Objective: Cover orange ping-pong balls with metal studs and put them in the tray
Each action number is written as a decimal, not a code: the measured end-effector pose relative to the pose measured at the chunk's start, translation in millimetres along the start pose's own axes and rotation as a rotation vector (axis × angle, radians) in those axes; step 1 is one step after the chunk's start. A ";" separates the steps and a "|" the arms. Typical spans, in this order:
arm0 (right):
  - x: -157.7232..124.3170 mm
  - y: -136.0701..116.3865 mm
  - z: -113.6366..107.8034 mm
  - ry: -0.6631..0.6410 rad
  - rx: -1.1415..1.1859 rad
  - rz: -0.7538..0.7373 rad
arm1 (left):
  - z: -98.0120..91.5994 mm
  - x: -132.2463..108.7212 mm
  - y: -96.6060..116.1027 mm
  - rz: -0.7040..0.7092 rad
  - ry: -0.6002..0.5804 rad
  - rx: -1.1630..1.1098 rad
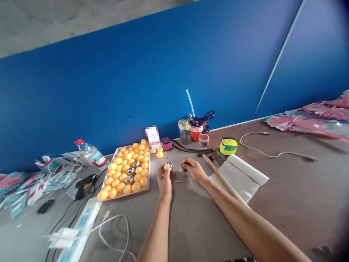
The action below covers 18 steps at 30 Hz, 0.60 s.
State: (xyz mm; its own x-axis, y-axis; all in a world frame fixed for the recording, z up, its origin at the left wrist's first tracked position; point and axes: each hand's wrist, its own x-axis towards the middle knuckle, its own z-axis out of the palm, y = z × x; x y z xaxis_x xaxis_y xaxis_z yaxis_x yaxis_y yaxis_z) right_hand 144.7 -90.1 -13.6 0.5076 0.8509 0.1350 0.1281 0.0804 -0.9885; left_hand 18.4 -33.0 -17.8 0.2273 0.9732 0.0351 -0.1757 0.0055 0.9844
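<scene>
My left hand [164, 179] is closed round an orange ball [167, 166] with a shiny metal piece on it, held just above the brown table [286, 189]. My right hand [191, 168] is close to its right, fingers pinched on something too small to make out. A couple of tiny metal bits [178, 181] lie on the table between the hands. To the left sits a white tray [148, 189] with several orange balls [127, 189] and a few silver caps [131, 171]. Two loose orange balls [159, 154] lie behind the tray.
A wooden stick [223, 180] lies across white paper [245, 174] on the right. Jars and a cup of tools [196, 131] stand by the blue wall [163, 72], with a yellow-green tape measure [228, 146]. A glue gun [83, 183], power strip [81, 225], cables and water bottle [91, 153] are at the left.
</scene>
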 end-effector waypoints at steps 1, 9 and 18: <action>-2.3 -3.6 1.5 -0.010 0.080 0.011 | -0.3 0.1 -0.7 -0.010 -0.009 -0.041; -21.8 -20.0 20.9 -0.143 0.484 0.112 | -1.3 -1.5 -4.6 0.014 -0.064 -0.136; -17.5 -11.5 23.7 -0.079 0.425 0.079 | -0.3 -3.4 -3.6 -0.009 -0.169 -0.066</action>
State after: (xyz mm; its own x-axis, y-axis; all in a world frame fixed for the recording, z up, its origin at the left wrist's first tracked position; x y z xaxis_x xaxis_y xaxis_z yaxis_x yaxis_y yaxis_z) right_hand 114.2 -93.5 -6.2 0.4333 0.8987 0.0685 -0.2790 0.2060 -0.9379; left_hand 17.9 -36.3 -21.6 0.3862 0.9205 0.0602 -0.2340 0.0347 0.9716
